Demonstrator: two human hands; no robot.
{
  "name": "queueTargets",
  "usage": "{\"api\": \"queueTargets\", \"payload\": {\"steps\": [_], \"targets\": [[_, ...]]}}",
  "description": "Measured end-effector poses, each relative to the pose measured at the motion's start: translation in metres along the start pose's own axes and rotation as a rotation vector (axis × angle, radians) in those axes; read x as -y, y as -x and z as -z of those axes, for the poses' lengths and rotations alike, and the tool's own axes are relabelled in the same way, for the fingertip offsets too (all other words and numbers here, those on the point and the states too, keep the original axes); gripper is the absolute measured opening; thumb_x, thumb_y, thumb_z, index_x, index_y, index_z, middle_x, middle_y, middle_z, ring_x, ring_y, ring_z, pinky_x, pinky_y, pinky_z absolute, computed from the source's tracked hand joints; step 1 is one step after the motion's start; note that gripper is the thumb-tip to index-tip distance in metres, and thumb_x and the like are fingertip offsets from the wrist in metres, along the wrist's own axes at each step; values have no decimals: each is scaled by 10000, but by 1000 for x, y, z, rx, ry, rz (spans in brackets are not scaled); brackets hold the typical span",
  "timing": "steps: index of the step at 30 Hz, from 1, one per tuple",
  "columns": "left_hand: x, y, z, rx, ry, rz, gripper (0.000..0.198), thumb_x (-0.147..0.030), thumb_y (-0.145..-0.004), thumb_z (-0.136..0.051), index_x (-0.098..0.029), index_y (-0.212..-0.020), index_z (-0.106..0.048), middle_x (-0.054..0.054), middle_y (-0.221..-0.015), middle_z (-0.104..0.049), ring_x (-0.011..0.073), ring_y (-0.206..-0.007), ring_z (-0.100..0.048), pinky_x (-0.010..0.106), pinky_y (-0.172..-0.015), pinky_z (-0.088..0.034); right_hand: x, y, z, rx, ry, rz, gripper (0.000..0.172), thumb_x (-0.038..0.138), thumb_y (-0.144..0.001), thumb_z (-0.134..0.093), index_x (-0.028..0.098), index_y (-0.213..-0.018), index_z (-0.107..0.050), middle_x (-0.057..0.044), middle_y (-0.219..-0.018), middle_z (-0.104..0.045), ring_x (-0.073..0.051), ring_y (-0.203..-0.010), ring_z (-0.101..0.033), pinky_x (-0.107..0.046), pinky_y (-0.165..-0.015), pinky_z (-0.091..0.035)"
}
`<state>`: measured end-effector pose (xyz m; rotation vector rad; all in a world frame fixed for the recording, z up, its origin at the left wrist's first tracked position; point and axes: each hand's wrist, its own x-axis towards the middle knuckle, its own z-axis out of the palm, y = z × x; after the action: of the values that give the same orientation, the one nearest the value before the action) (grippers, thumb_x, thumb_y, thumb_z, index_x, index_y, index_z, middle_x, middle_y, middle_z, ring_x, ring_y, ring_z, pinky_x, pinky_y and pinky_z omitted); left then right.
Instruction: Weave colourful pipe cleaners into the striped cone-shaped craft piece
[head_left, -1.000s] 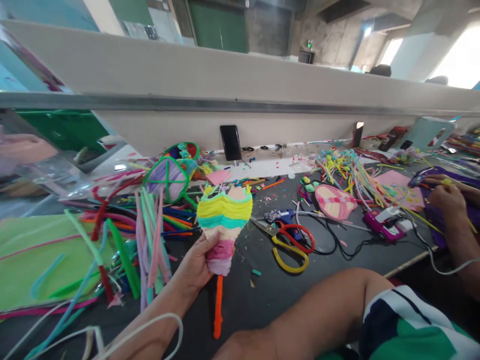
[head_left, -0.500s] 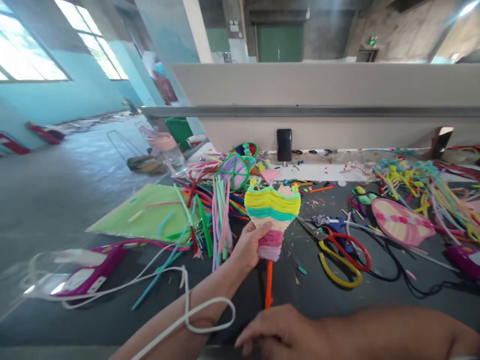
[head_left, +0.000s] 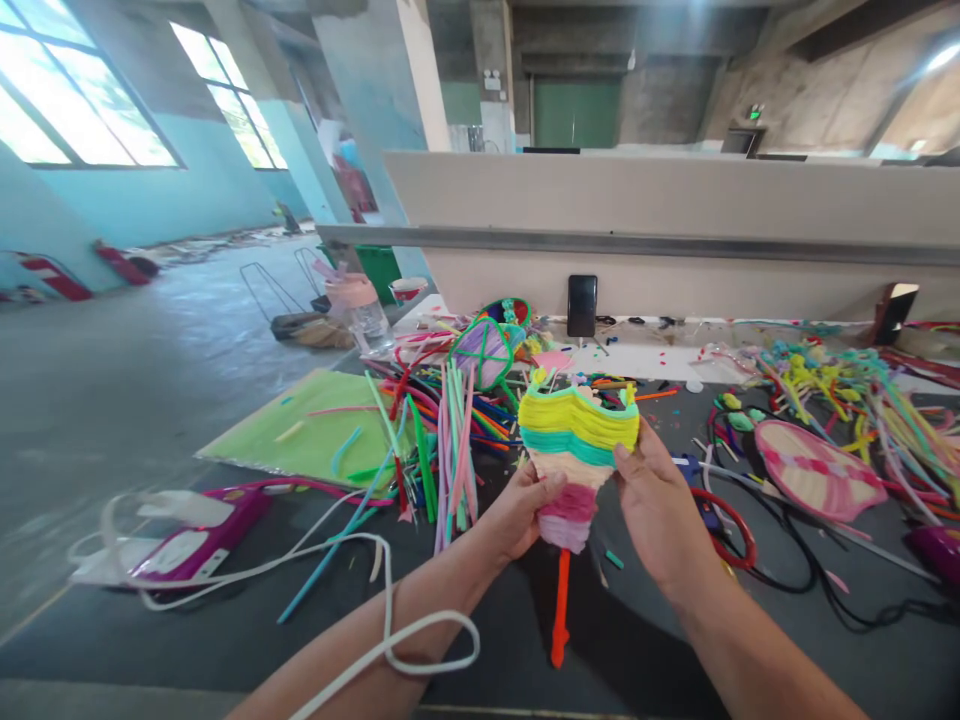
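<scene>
Between my two hands is a fan-shaped pipe-cleaner craft (head_left: 570, 440), striped yellow, teal, cream, magenta and lilac, with an orange stick handle (head_left: 560, 610) pointing down. My left hand (head_left: 529, 510) grips its lower left side, thumb across the cream and magenta bands. At the upper right edge my right hand (head_left: 652, 490) pinches the craft with thumb and fingers; some of those fingers are hidden behind it. The red scissor handle (head_left: 731, 530) shows just beyond my right hand, which covers the rest of the scissors.
Bundled pipe cleaners (head_left: 454, 440) lie left of the craft, beside a green sheet (head_left: 300, 420). A purple power strip (head_left: 202, 535) has a white cord looping over my left forearm. A pink oval craft (head_left: 817, 470) lies right. A phone (head_left: 582, 305) leans at the back, near a bottle (head_left: 364, 305).
My right hand has come up from the table's front edge and taken hold of the craft's right side. My left hand keeps its grip. The view has shifted slightly.
</scene>
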<state>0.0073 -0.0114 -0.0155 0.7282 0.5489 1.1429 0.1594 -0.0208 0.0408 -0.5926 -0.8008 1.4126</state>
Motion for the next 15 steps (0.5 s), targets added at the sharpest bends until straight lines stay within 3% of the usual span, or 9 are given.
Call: {"api": "queueTargets", "payload": {"steps": [4, 9, 15], "targets": [[-5, 0, 2, 62, 34, 69, 464, -311, -701, -780, -118, -1107, -664, 160, -1113, -697, 313, -1077, -641, 406, -949, -491, -11, -3, 3, 14, -106, -88, 515, 205, -811, -669, 281, -1300, -529, -46, -1229, -664, -238, -1127, -623, -429, -979, -488], [-16, -9, 6, -99, 184, -18, 530, -491, -795, -651, -153, -1201, -616, 125, -1225, -653, 320, -1191, -569, 455, -1008, -455, -15, -5, 17, 19, -179, -209, 495, 173, -818, -655, 267, -1290, -540, -59, -1176, -693, -243, -1055, -664, -432, -940, -517], [-18, -14, 7, -289, 235, -125, 368, -456, -824, -623, -141, -1011, -660, 113, -1010, -726, 311, -1071, -639, 451, -930, -504, -29, -2, 18, 25, -222, -350, 478, 148, -795, -672, 255, -1251, -570, -49, -1147, -707, -232, -1025, -679, -415, -940, -520]]}}
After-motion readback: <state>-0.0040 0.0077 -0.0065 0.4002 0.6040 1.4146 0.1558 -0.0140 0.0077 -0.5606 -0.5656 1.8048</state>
